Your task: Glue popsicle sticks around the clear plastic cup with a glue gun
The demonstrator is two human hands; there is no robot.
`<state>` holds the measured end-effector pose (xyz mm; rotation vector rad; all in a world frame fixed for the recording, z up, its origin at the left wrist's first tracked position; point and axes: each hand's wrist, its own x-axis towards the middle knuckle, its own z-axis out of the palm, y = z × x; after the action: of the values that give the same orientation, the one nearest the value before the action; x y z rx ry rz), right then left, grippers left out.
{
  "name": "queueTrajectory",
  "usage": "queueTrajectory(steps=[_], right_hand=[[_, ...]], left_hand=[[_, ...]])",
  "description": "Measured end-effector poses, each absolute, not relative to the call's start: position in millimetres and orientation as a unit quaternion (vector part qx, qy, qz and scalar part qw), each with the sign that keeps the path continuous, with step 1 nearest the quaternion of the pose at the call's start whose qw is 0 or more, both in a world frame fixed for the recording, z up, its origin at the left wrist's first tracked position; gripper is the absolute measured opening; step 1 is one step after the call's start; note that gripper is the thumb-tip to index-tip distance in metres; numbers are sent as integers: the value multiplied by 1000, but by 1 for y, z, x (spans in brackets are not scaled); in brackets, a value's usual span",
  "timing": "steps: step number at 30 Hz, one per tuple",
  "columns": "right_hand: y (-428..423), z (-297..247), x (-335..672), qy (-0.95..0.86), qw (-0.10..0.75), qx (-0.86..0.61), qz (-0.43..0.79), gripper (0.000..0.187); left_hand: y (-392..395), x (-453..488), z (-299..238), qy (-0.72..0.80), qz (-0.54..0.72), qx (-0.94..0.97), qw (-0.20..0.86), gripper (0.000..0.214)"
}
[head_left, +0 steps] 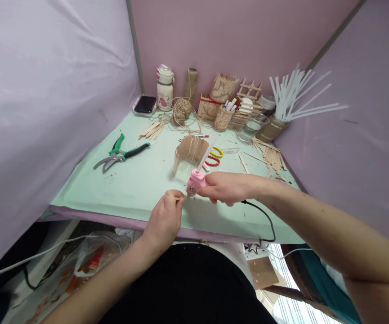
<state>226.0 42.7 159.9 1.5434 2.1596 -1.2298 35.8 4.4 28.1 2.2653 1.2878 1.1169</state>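
My right hand (223,186) is wrapped round a pink hot glue gun (197,179), with a whitish glue stick (206,155) poking up out of it. The gun's nozzle points down to the left, at a small wooden stick (182,198). That stick is pinched in the fingers of my left hand (166,216); most of it is hidden by them. Just beyond the hands stands a curved wall of upright wooden sticks (190,148) around a clear container or base, its exact form hard to make out.
Green-handled pruning shears (122,155) lie at the left. Scissors (216,155) lie behind the glue gun. At the back are a bottle (165,90), a twine ball (181,111), a cup of water (251,128) and a holder of glue sticks (287,101). A black cord (265,213) trails over the front edge.
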Motion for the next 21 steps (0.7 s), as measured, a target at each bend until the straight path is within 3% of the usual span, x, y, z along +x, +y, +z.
queueTrajectory(steps=[21], right_hand=[[30,174,221,755,94,554,-338,30]], left_hand=[[3,32,25,457,400,777,164,6]])
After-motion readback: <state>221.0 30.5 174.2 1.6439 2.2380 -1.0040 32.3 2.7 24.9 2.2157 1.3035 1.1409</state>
